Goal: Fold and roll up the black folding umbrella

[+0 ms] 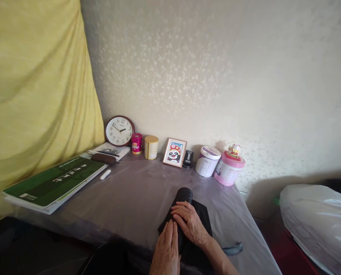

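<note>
A black roll of fabric [184,194] lies lengthwise on the table, with flat black material [202,215] spread out beside and under it. My left hand [167,242] rests along the near left side of the roll, its fingers straight and close together. Across the top of the roll lies my right hand [190,225], fingers stretched out over it and pointing left. The two hands almost meet at the fingertips; neither is wrapped round the roll. To the right of my right wrist is a dark grey-blue strip of cloth [232,249]. What lies under my palms is hidden.
Along the wall stand a clock [119,130], a pink tin [136,143], a yellow tin [151,148], a framed panda picture [174,152] and two tubs [207,162]. A green book [58,179] lies left. A white plastic bag [316,221] sits beyond the table's right edge.
</note>
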`<act>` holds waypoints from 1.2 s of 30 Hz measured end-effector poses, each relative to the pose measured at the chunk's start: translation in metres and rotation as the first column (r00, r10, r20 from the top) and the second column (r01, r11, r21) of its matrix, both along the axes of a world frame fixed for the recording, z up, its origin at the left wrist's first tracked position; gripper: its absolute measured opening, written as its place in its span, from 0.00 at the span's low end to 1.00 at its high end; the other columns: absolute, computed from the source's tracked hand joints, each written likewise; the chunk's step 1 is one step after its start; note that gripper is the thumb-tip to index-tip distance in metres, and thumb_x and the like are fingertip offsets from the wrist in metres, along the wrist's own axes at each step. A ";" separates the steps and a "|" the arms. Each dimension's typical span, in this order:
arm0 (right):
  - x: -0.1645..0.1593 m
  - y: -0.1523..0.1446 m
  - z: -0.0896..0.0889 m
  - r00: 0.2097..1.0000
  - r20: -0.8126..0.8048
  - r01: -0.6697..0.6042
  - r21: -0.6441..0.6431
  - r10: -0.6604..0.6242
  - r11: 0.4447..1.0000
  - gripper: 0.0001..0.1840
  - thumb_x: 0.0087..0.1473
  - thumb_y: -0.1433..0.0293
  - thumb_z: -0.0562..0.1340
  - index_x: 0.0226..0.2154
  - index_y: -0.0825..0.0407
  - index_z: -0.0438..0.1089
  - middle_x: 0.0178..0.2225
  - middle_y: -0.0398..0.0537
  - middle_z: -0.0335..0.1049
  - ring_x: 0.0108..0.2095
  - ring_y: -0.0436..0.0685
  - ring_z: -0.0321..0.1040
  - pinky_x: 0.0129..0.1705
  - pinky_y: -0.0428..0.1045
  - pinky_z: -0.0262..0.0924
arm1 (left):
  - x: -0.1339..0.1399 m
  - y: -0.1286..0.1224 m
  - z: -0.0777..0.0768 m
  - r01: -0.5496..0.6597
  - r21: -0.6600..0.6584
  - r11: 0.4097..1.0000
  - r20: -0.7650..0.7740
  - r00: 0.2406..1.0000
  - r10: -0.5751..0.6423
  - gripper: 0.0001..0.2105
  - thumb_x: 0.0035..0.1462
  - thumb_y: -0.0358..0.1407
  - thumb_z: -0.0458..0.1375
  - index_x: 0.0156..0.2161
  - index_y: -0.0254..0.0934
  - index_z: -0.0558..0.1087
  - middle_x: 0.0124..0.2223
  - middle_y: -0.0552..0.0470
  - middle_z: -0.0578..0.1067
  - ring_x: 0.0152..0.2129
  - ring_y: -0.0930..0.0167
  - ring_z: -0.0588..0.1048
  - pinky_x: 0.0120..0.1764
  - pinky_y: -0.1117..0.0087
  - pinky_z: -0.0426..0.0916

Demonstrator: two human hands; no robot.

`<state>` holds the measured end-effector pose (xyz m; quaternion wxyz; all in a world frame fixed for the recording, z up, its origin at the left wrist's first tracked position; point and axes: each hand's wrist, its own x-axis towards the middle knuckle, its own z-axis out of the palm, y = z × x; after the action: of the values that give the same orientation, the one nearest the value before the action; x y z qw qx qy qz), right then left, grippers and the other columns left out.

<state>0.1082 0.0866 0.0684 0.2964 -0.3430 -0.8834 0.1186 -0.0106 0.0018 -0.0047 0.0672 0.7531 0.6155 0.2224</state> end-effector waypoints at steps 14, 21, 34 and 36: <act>0.003 0.082 -0.022 0.967 0.043 0.254 -0.023 -0.253 0.967 0.18 0.60 0.68 0.47 0.39 0.49 0.72 0.43 0.46 0.73 0.50 0.54 0.63 0.56 0.53 0.50 | -0.004 -0.003 0.047 -0.007 -0.340 0.940 0.006 1.000 0.009 0.35 0.47 0.26 0.48 0.62 0.30 0.43 0.63 0.39 0.50 0.60 0.63 0.52 0.58 0.64 0.53; 0.054 0.071 -0.021 0.760 0.000 0.641 -0.165 -0.650 0.749 0.20 0.57 0.67 0.47 0.45 0.57 0.67 0.45 0.57 0.70 0.48 0.59 0.65 0.51 0.52 0.54 | -0.005 -0.011 0.063 0.029 -0.377 0.926 0.041 0.999 -0.014 0.32 0.52 0.25 0.44 0.62 0.29 0.38 0.64 0.38 0.47 0.60 0.64 0.51 0.58 0.63 0.53; 0.076 -0.007 -0.033 0.694 0.018 0.678 -0.353 -0.720 0.645 0.17 0.57 0.63 0.50 0.36 0.54 0.70 0.34 0.53 0.75 0.38 0.60 0.71 0.37 0.48 0.58 | -0.009 -0.014 0.051 0.045 -0.219 0.975 0.098 0.995 -0.024 0.33 0.53 0.30 0.46 0.62 0.29 0.38 0.63 0.38 0.51 0.59 0.66 0.53 0.57 0.67 0.54; 0.070 -0.013 -0.028 0.686 0.037 0.696 -0.325 -0.727 0.640 0.17 0.57 0.63 0.50 0.40 0.55 0.68 0.34 0.54 0.75 0.38 0.61 0.72 0.37 0.49 0.58 | -0.009 -0.016 0.054 0.051 -0.226 0.973 0.095 0.995 -0.030 0.34 0.52 0.28 0.47 0.62 0.29 0.38 0.63 0.39 0.51 0.60 0.67 0.52 0.57 0.68 0.54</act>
<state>0.1778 0.0733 0.0400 0.3034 -0.6990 -0.6306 0.1474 -0.0196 -0.0139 0.0495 0.1855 0.7419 0.6179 0.1829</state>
